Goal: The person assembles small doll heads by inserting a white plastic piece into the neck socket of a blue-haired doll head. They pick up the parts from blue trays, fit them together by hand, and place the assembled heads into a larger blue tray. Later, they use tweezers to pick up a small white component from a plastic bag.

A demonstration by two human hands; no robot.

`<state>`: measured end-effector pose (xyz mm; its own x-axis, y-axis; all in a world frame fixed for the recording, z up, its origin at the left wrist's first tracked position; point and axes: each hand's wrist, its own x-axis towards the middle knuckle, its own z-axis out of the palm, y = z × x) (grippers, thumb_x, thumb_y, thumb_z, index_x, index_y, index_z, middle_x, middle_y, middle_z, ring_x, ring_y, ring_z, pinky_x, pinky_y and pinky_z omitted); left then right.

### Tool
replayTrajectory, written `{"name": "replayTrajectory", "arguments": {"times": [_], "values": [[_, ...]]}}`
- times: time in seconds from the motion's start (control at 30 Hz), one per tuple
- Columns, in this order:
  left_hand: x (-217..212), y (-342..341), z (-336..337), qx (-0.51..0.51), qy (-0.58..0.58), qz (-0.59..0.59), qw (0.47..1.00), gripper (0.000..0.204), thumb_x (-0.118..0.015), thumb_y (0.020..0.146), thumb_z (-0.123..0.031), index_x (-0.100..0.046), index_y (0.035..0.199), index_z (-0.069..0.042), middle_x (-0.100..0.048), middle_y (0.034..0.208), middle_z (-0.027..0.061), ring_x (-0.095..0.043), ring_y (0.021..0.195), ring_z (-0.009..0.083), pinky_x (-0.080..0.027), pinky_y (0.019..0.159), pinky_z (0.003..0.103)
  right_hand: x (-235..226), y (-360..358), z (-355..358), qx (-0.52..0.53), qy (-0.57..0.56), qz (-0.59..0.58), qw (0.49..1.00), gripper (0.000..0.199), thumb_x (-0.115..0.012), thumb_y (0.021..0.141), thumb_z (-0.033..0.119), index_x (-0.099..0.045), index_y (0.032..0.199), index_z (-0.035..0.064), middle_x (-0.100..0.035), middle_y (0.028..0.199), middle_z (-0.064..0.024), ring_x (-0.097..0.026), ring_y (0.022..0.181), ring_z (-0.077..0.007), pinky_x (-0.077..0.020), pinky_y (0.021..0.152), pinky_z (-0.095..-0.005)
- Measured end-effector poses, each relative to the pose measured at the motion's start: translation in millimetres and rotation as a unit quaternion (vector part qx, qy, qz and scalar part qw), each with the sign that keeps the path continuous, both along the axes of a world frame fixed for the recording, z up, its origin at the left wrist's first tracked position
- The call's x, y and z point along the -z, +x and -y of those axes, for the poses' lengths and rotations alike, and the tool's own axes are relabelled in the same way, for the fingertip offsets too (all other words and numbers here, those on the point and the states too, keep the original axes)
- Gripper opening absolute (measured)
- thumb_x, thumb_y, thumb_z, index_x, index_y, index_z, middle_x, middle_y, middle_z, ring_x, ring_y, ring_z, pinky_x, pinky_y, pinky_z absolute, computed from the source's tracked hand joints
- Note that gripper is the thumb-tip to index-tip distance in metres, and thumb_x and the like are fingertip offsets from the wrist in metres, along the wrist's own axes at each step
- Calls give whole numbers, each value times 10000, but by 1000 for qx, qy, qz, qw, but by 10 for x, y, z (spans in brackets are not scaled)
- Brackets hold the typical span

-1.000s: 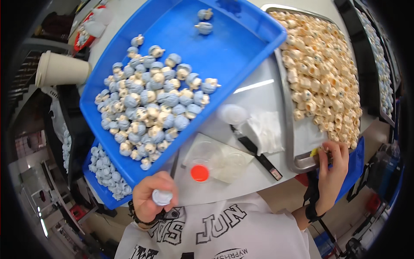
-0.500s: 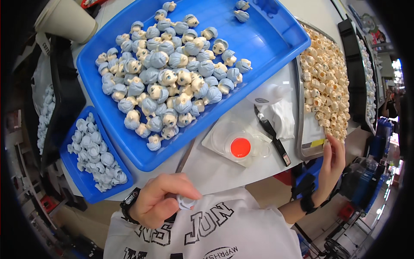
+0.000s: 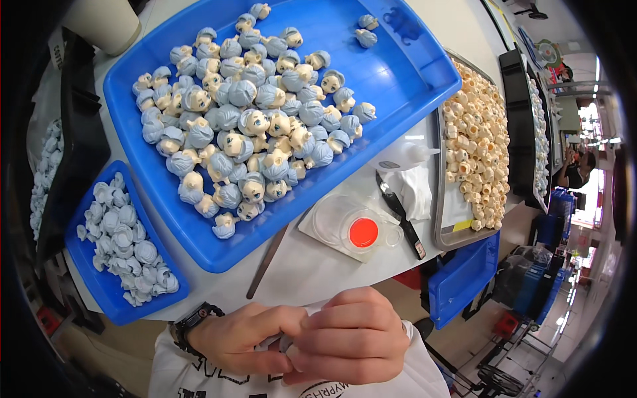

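Close in front of my shirt, my left hand [image 3: 249, 338] and my right hand [image 3: 355, 335] meet, fingers bent inward. Between them peeks a bit of a pale blue-grey doll hair piece [image 3: 285, 343], pinched by my left hand. Curled fingers of my right hand cover whatever it holds. Ahead, a big blue tray [image 3: 219, 255] bears many doll heads [image 3: 255, 123] with blue-grey hair and painted eyes. At left, a smaller blue tray [image 3: 123, 312] is heaped with loose hair pieces [image 3: 126, 235]. On the right, a metal tray [image 3: 439, 199] carries hollow beige pieces [image 3: 478, 146].
An open round container [image 3: 363, 232] with orange-red contents stands mid-table. Beside it lie a black-handled knife [image 3: 406, 225], white tissue [image 3: 417, 194] and a clear squeeze bottle [image 3: 401, 156]. A thin brown stick [image 3: 265, 262] pokes out by the big tray. A pale cup [image 3: 106, 26] stands far left.
My right hand has left the edge of the metal tray and come over to my left hand. The left hand still grips the hair piece. The whole view has shifted slightly.
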<state>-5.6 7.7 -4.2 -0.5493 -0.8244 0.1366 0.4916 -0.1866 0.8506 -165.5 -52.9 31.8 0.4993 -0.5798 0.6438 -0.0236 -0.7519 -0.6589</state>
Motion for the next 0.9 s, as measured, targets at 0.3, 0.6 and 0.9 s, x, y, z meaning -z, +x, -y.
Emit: {"name": "replayTrajectory", "arguments": {"times": [0.3,0.6,0.9], "values": [[23,39,21,-57,28,13,998,274,-529,858,-216,-418,993,-5,-525,770,78,-507,599,155,-399,529,271,-44,-12,54,18,-54,-110,992,133,-686,668,162,-663,786,105,-628,783,-17,-530,658,-118,-404,587,-262],[-23,10,-3,-174,99,-38,979,320,-589,820,-183,-428,1010,19,-553,827,153,-526,649,137,-429,590,243,-217,-358,534,192,-63,-277,939,359,-690,465,46,-634,820,40,-604,737,-37,-499,579,-165,-357,575,-307],[-39,1,-11,-221,100,-10,970,381,-622,801,-173,-505,1103,27,-579,856,87,-464,583,59,-385,523,178,-234,-266,504,179,-36,-359,915,335,-694,476,67,-639,805,96,-595,741,8,-494,636,-163,-351,704,-345]]}}
